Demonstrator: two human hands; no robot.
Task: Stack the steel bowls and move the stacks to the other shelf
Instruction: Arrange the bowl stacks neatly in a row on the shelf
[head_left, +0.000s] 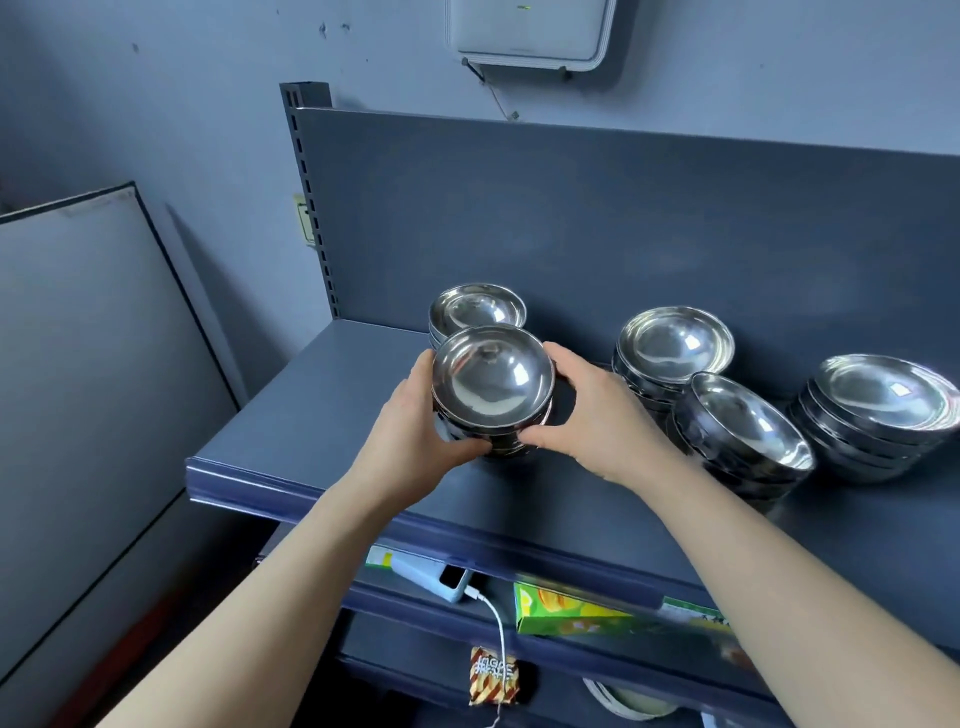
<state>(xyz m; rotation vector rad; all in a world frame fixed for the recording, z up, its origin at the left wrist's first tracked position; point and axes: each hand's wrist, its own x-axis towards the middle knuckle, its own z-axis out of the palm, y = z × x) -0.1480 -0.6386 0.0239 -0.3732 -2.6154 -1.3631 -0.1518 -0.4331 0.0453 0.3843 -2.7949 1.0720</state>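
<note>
Nearest, on the lower shelf (426, 618), lie a green box (566, 608), a white cable (498, 639) and a striped packet (493, 675). Above, at the near left of the top shelf (322, 410), the left hand (410, 431) and right hand (587, 415) grip a stack (493, 384) of steel bowls from either side, fingers curled round its walls; whether it rests on the shelf or sits just off it cannot be told. Just behind stands a second stack (475, 309), and to the right are a far stack (675, 343), a tilted stack (748, 426) and a right stack (883, 400).
</note>
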